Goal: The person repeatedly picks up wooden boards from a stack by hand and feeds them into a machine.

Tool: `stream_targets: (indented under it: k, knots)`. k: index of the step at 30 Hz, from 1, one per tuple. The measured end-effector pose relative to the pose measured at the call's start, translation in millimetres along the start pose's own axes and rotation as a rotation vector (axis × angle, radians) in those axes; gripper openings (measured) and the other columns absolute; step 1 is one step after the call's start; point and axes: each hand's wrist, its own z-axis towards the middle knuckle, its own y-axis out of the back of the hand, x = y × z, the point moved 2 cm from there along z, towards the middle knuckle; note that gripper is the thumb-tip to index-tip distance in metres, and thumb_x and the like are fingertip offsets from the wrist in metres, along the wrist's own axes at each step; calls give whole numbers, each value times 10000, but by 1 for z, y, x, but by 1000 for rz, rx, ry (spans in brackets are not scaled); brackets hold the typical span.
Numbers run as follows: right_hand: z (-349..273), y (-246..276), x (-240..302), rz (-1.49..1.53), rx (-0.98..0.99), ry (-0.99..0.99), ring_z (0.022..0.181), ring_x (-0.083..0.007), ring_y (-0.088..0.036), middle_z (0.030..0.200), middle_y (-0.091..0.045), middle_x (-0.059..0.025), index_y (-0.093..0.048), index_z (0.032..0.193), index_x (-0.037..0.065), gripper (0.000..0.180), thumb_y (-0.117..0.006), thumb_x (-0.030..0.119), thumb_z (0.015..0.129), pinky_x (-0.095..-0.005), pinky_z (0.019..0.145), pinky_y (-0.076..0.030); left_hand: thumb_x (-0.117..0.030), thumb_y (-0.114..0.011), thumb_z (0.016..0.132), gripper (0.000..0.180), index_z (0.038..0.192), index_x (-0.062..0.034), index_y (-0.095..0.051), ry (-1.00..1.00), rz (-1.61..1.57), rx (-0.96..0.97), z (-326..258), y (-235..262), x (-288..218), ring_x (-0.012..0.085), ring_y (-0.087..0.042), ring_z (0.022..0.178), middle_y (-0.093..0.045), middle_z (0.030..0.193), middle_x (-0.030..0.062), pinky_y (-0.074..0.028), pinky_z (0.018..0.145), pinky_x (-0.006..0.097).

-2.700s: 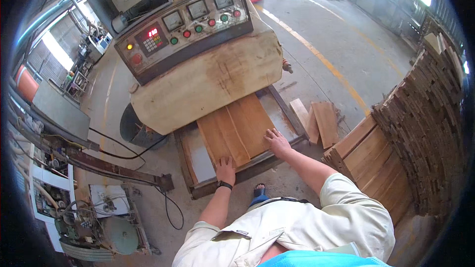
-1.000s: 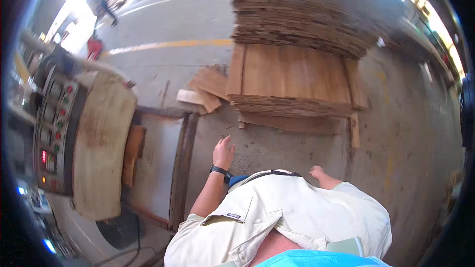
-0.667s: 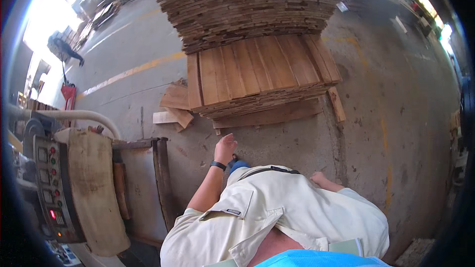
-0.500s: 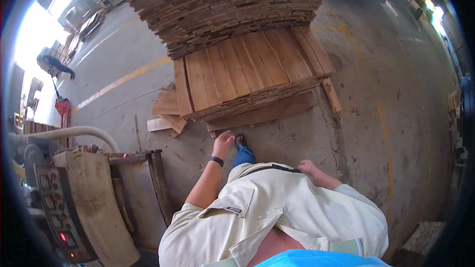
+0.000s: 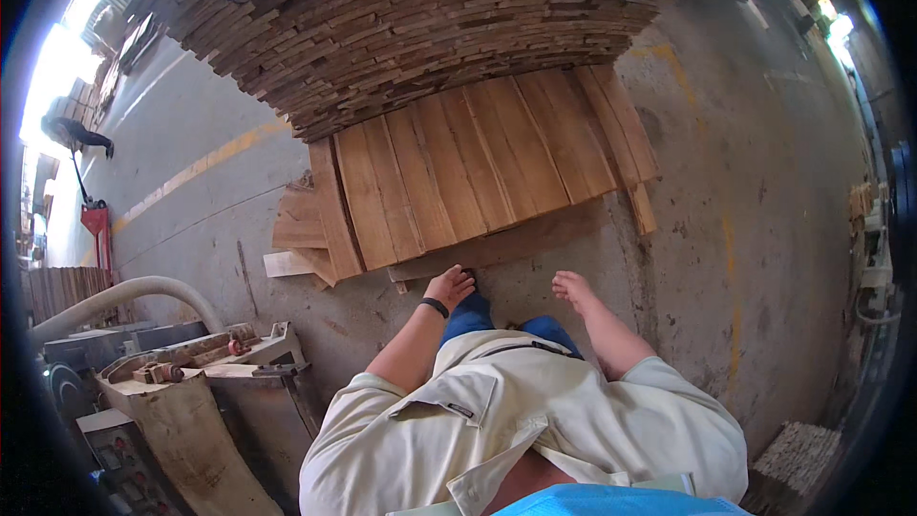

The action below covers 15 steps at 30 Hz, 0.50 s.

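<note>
Planks (image 5: 458, 182) below that tall stack (image 5: 411, 29) look stiff, kinda heavy; I'd grab the near ends, my left hand (image 5: 449, 285) and right hand (image 5: 573, 289) hanging loose, fingers apart, empty.

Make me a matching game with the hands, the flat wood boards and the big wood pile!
Things:
1. left hand
2. right hand
3. low layer of boards
4. tall stack of boards

Descriptions:
A. piled high at the back
B. has a dark wristband
C. lies flat, just ahead of the hands
D. bare wrist, empty

Pairs: 1-B, 2-D, 3-C, 4-A
</note>
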Motion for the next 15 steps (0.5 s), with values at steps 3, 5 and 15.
stream_targets:
  k: [3, 5, 15]
  knots:
    - [29, -9, 28, 152, 13, -15, 893, -194, -621, 1013, -628, -78, -519, 1221, 57, 395, -632, 188, 866, -331, 739, -516, -245, -590, 908, 256, 1071, -51, -553, 13, -70, -25, 31, -10, -5, 287, -618, 933, -602, 1010, 111, -537, 798, 407]
    - [47, -25, 56, 178, 55, -32, 924, -207, -616, 1027, -623, -88, -519, 1211, 61, 378, -626, 188, 872, -349, 764, -514, -253, -572, 919, 369, 1204, -28, -506, 87, -196, 146, 85, 9, 3, 322, -574, 1069, -546, 1208, 166, -517, 855, 422]
    - [162, -44, 100, 524, 139, -140, 1291, -355, -360, 1443, -291, -189, -343, 1371, 28, 651, -649, 242, 838, -461, 1030, -367, -253, -609, 893, 511, 1292, -7, -405, -40, -432, -51, 147, -33, 1, 338, -477, 1185, -462, 1308, 192, -459, 905, 439]
